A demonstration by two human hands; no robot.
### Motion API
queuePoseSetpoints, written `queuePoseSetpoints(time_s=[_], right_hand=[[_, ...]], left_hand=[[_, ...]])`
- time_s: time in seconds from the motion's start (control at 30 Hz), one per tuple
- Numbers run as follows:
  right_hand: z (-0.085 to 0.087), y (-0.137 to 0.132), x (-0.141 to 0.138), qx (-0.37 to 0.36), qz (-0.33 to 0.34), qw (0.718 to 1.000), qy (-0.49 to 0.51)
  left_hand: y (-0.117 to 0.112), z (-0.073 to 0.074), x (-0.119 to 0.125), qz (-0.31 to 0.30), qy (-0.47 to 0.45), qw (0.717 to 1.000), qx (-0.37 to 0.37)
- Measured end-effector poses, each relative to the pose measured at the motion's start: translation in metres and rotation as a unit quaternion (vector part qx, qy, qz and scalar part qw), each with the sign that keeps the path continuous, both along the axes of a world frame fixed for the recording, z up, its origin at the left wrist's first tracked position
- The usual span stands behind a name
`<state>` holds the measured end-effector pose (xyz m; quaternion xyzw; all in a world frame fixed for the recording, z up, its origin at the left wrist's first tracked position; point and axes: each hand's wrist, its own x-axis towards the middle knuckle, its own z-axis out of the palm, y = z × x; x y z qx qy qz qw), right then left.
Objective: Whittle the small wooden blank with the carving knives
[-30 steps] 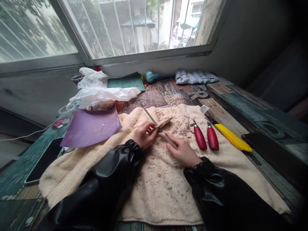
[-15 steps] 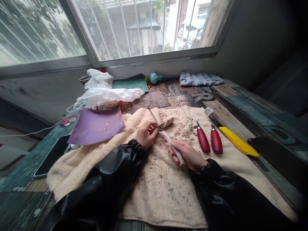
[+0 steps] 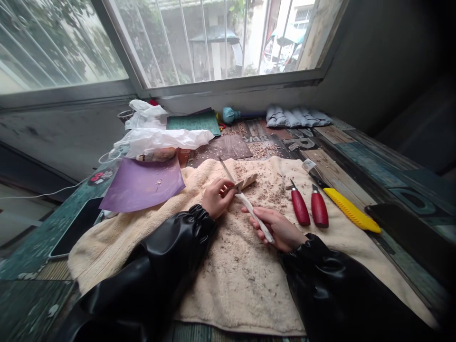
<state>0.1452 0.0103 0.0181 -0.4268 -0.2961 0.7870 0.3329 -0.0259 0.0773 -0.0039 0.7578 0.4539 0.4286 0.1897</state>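
My left hand (image 3: 216, 195) is closed around one end of a small pale piece of wood (image 3: 245, 182), pinning it against a cream towel (image 3: 235, 266). A long thin file (image 3: 228, 175) with a pale handle (image 3: 257, 218) crosses the wood. My right hand (image 3: 278, 229) grips that handle near its lower end. Wood shavings (image 3: 268, 190) lie scattered over the towel around both hands. Black glossy sleeves cover both forearms.
Two red-handled carving knives (image 3: 309, 207) and a yellow utility knife (image 3: 351, 213) lie right of my hands. A purple sheet (image 3: 142, 184), white plastic bags (image 3: 160, 138) and a green cutting mat (image 3: 194, 122) sit at the back left. A dark phone (image 3: 76, 227) lies at left, a black object (image 3: 409, 230) at right.
My right hand has drawn back toward me along the file handle, from lying flat near the wood to gripping it lower down. The camera view has shifted slightly.
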Motion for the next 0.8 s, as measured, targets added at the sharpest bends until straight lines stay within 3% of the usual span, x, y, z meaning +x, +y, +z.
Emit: queuePoseSetpoints(time_s=[0.23,0.37,0.43,0.53,0.6,0.67,0.8], right_hand=[[0.002,0.0,-0.002,0.009,-0.007,1.0,-0.016],[0.0,0.001,0.002,0.063,-0.004,0.992,-0.109],[-0.001,0.001,0.008,0.146,-0.012,0.966,-0.214],[0.002,0.002,0.02,0.292,-0.032,0.874,-0.387],[0.009,0.001,0.027,0.348,-0.025,0.821,-0.453],[0.016,-0.001,0.032,0.368,0.0,0.799,-0.474],[0.029,-0.005,0.036,0.375,0.105,0.791,-0.471]], left_hand=[[0.002,0.0,-0.001,-0.005,0.003,1.0,-0.01],[0.001,0.0,-0.001,-0.007,-0.003,1.0,-0.008],[0.001,0.0,0.0,-0.007,-0.006,1.0,-0.005],[0.002,-0.001,-0.001,-0.009,-0.006,1.0,-0.005],[0.002,-0.001,-0.001,-0.009,-0.003,1.0,-0.006],[0.002,-0.001,-0.001,-0.008,-0.002,1.0,-0.007],[0.002,0.0,-0.001,-0.008,-0.004,1.0,-0.009]])
